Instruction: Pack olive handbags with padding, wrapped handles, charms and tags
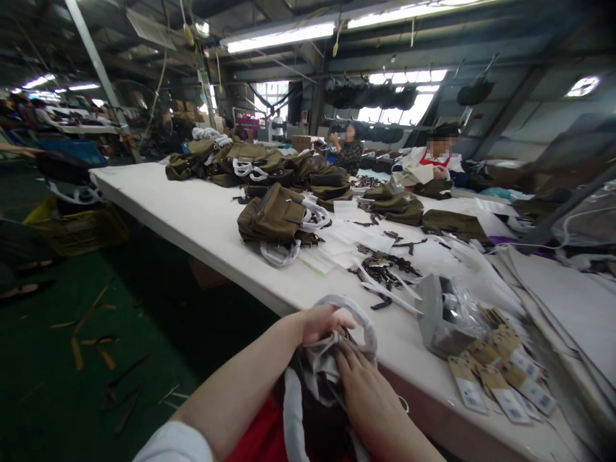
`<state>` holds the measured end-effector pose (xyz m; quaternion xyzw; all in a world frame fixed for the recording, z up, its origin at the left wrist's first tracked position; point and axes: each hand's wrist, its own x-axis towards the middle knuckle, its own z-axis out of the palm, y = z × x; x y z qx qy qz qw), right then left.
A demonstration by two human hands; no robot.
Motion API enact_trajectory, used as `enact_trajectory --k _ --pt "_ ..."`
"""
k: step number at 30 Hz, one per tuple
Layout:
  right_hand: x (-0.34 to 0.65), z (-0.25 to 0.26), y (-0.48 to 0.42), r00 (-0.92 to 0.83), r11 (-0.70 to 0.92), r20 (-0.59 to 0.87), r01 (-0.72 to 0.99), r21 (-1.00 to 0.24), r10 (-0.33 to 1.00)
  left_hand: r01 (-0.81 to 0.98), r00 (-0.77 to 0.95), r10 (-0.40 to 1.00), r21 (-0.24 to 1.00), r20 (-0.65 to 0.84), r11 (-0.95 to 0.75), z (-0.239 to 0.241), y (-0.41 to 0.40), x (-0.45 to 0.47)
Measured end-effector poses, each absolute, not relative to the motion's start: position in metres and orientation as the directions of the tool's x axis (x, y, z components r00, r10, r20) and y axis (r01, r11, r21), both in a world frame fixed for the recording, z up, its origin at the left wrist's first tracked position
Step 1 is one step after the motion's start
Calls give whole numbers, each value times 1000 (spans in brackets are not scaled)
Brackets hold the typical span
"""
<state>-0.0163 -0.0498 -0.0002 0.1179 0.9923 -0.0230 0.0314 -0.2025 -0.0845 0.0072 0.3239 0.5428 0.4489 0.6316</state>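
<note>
A dark handbag [320, 410] with a pale grey lining rests against my lap at the table's near edge. Its two handles are wrapped in whitish film; one handle [369, 327] arches over the table edge, the other hangs towards me. My left hand [325, 323] is closed on the far rim of the bag's opening, its fingers curled beneath the arched handle. From the right, my right hand [363, 388] grips the bag's side near the opening, fingertips on the lining. Its thumb is hidden, as is most of the bag's inside.
On the white table [158, 199] stand an olive handbag [274, 215] and a pile of similar bags [255, 160]. Dark straps [385, 269], a grey box [440, 321] and brown-and-white tags [500, 378] lie to the right. Across the table are co-workers. A yellow crate [72, 231] sits on the floor left.
</note>
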Motion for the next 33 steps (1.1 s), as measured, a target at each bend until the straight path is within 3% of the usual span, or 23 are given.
enact_trajectory --k 4,7,9,13,15,17,20,24,27,30,33 --pt "-41 0 -59 -920 930 -144 367 6 364 -301 25 881 837 -472 457 1 -91 -192" --pt "-43 1 -62 -910 916 -152 398 -56 386 -50 -76 940 942 -334 331 -5 -96 -181" --pt "-35 5 -60 -914 902 -103 405 -150 393 146 -113 972 964 -206 221 -8 -101 -173" --pt "4 21 -47 -933 824 54 287 -489 356 328 -91 989 934 -116 140 -11 -119 -168" --pt "29 25 -38 -867 766 159 314 -561 472 430 -108 992 896 -69 109 -12 -129 -171" --pt "50 19 -29 -716 689 219 469 -552 663 510 -134 991 855 -29 93 -12 -136 -174" --pt "66 -6 -19 -582 552 133 637 -538 802 559 -150 989 826 12 75 -10 -141 -172" --pt "61 -26 -20 -675 415 -117 570 -709 728 731 -257 966 647 -30 215 4 -149 -154" --pt "49 -16 -26 -675 464 -81 584 -666 733 780 -362 929 521 -74 346 18 -160 -130" --pt "37 1 -32 -668 563 11 618 -549 744 772 -274 947 548 -169 321 25 -167 -108" --pt "28 9 -34 -725 634 46 567 -527 687 787 -235 941 520 -245 332 21 -166 -100"
